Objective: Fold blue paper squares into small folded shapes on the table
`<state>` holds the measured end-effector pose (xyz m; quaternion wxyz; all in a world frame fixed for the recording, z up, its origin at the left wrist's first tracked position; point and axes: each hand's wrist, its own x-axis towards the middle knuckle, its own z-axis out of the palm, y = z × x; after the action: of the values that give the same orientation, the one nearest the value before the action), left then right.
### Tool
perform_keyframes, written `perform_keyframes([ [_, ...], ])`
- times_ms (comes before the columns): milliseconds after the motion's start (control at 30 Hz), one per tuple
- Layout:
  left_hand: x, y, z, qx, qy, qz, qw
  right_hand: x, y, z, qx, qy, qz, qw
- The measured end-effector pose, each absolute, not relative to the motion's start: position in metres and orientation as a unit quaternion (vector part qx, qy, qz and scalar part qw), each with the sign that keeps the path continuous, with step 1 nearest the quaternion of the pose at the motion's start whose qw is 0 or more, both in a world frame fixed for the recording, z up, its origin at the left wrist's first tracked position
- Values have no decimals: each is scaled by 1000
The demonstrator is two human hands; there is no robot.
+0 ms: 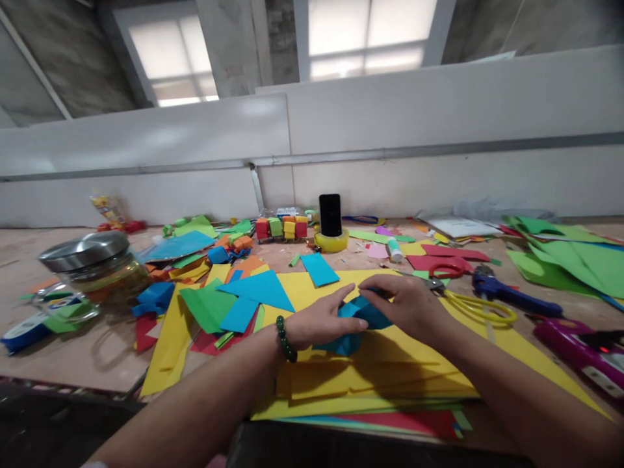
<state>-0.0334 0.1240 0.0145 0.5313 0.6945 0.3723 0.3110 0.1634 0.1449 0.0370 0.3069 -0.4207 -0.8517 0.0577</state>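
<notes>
A folded blue paper piece sits over the stack of yellow paper, between my two hands. My left hand, with a dark green bead bracelet at the wrist, grips its left side, thumb lying along the top. From the right, my right hand pinches the upper edge of the same piece with curled fingers. Part of the paper is hidden behind the fingers. Close to my left hand lie flat blue sheets and a green sheet. Near my right hand are scissors with yellow handles.
A lidded glass jar stands at left. Toward the back are a phone on a yellow tape roll and small coloured paper blocks. At right lie red-handled scissors, blue-handled pliers and a magenta power strip.
</notes>
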Motion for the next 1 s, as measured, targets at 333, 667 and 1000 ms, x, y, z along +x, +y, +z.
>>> perform_keyframes([
  [333, -26, 123, 16, 670, 422, 309, 528, 161, 144, 38, -423, -851, 113, 291],
  [667, -27, 123, 22, 613, 423, 328, 581, 162, 149, 41, -374, -853, 169, 323],
  [1000, -27, 119, 24, 587, 419, 349, 599, 162, 150, 40, -351, -860, 167, 330],
])
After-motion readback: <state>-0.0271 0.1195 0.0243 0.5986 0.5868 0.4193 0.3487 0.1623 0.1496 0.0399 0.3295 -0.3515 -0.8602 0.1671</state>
